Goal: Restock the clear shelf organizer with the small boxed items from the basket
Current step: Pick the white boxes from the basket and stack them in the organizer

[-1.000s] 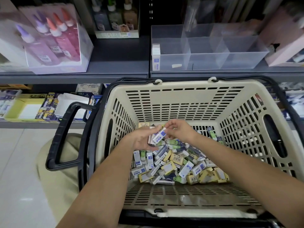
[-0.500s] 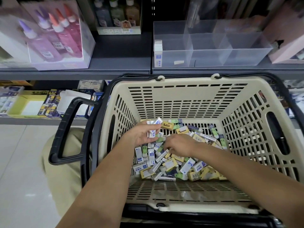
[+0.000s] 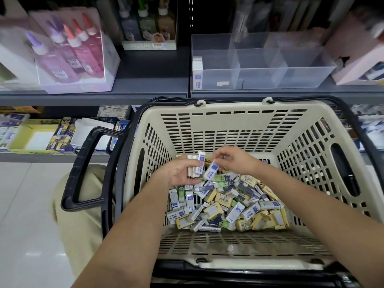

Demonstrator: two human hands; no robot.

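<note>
Over the basket (image 3: 228, 109), the right hand (image 3: 235, 161) pinches one blue-and-white box (image 3: 212, 172) beside the stack (image 3: 196, 164) gripped by the left hand (image 3: 179, 174); aligning faces first should ease loading the clear organizer (image 3: 259, 77) above.

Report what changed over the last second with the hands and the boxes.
The right hand dipped into the pile in the basket, pinched a white-and-blue box and raised it beside the stack in the left hand. The left hand kept gripping that stack. The basket and the clear organizer on the shelf stayed as they were.
</note>
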